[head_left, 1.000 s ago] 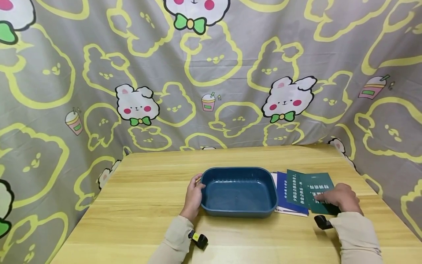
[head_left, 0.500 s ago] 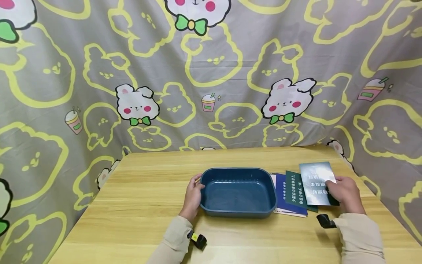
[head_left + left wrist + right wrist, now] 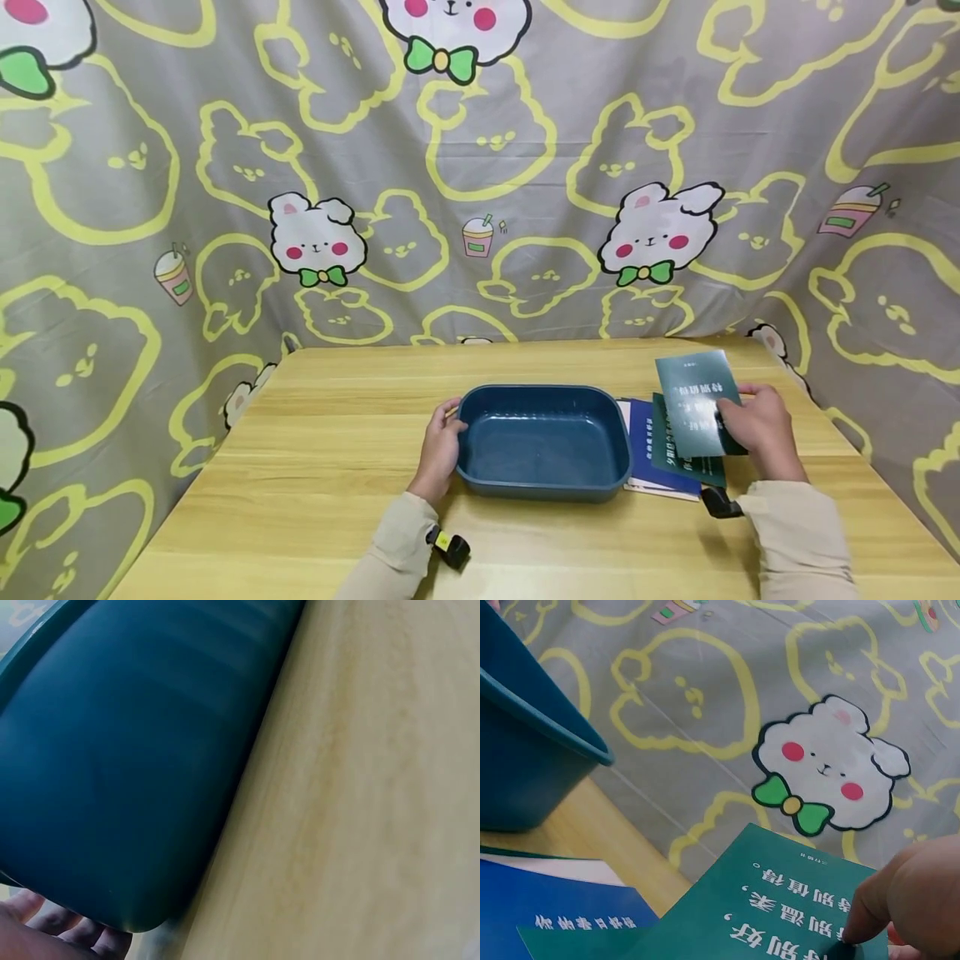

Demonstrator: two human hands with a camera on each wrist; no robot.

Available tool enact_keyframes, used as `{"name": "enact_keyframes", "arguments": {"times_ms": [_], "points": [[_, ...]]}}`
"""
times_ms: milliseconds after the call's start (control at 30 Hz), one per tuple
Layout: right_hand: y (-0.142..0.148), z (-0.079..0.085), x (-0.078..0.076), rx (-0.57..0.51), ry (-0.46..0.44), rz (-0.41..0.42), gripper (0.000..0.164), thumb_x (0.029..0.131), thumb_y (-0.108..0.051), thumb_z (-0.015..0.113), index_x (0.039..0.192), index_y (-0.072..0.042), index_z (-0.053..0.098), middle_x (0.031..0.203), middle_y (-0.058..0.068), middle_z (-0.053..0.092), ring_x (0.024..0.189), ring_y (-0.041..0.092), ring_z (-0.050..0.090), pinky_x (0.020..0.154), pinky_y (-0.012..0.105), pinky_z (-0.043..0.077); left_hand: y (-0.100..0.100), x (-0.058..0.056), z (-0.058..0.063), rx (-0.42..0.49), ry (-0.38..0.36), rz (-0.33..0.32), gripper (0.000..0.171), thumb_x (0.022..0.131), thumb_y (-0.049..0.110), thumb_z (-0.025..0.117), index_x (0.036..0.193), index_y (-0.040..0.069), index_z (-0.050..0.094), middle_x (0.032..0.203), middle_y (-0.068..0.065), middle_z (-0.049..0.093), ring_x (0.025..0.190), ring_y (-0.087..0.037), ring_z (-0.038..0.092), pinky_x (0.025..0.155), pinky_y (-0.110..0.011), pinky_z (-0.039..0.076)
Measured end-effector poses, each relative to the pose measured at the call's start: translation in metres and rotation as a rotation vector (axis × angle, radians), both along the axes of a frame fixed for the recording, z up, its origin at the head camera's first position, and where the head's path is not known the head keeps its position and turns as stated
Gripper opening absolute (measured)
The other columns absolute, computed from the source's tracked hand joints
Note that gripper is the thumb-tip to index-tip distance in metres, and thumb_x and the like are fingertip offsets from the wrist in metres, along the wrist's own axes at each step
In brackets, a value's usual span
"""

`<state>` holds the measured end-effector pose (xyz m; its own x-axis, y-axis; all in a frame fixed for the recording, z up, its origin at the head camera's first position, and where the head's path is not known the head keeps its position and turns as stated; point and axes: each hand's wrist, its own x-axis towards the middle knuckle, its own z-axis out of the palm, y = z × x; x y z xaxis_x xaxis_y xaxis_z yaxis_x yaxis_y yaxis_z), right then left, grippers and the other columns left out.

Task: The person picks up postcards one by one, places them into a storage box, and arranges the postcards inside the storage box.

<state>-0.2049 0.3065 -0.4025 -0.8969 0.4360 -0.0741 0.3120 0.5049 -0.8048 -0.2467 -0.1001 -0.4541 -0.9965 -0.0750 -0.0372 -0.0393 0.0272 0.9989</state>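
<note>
At the left end of a dark blue plastic bin [image 3: 540,446], my left hand [image 3: 439,450] holds the wall, with the thumb near the rim. In the left wrist view only some fingers [image 3: 86,930] show beside the bin's corner. My right hand [image 3: 761,425] pinches a green card [image 3: 697,400] with white printed characters by its right edge, thumb on top. That card is raised and tilted above another green card [image 3: 712,471], which it partly covers. Below lies a blue card [image 3: 643,442] on some white-edged ones, close against the bin's right side.
The wooden table [image 3: 337,433] extends to both sides of the bin and in front of it. A grey curtain [image 3: 517,167] with rabbit prints hangs behind. Each wrist carries a small black camera, like the left one [image 3: 452,548].
My right hand has picked a green card up off the pile's right side and carried it left, over the other cards. The left hand and the bin stay in place.
</note>
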Motion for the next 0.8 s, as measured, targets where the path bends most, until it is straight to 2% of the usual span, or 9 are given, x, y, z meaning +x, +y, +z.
{"name": "enact_keyframes", "arguments": {"times_ms": [100,200,333,567,800], "points": [[-0.007,0.002,-0.001,0.008,0.013,-0.001,0.056,0.091,-0.02,0.049,0.134,0.013,0.03,0.1,0.025,0.047,0.086,0.035,0.051,0.061,0.035,0.046,-0.001,0.0,0.0,-0.003,0.0,-0.001,0.043,0.091,0.002,0.04,0.134,0.005,0.044,0.137,-0.025,0.048,0.123,-0.038,0.045,0.104,-0.057,0.032],[-0.012,0.004,-0.003,-0.014,0.022,0.008,0.056,0.092,-0.019,0.048,0.134,0.013,0.03,0.108,0.031,0.048,0.088,0.036,0.055,0.061,0.036,0.05,-0.001,0.0,0.001,-0.002,0.001,-0.007,0.043,0.091,0.002,0.04,0.134,0.005,0.044,0.137,-0.024,0.048,0.123,-0.038,0.045,0.104,-0.057,0.032],[-0.021,0.007,-0.007,-0.051,0.037,0.019,0.056,0.092,-0.019,0.048,0.135,0.012,0.029,0.115,0.035,0.049,0.082,0.032,0.06,0.059,0.038,0.054,-0.002,0.0,0.001,-0.001,0.003,-0.008,0.042,0.091,0.003,0.04,0.133,0.005,0.045,0.137,-0.024,0.048,0.124,-0.037,0.045,0.103,-0.057,0.033],[-0.037,0.014,-0.014,-0.061,0.06,0.034,0.056,0.093,-0.019,0.048,0.136,0.009,0.028,0.12,0.036,0.049,0.084,0.035,0.061,0.059,0.037,0.051,0.0,-0.002,-0.002,-0.002,0.023,0.003,0.042,0.089,0.001,0.041,0.13,0.004,0.047,0.135,-0.025,0.05,0.122,-0.038,0.046,0.102,-0.057,0.033],[-0.051,0.015,-0.023,-0.046,0.075,0.061,0.054,0.093,-0.021,0.047,0.136,0.007,0.03,0.12,0.034,0.052,0.08,0.03,0.062,0.057,0.034,0.05,-0.001,-0.002,-0.003,0.0,0.022,0.01,0.042,0.089,0.001,0.042,0.13,0.004,0.047,0.135,-0.024,0.051,0.123,-0.036,0.046,0.103,-0.056,0.033]]}}
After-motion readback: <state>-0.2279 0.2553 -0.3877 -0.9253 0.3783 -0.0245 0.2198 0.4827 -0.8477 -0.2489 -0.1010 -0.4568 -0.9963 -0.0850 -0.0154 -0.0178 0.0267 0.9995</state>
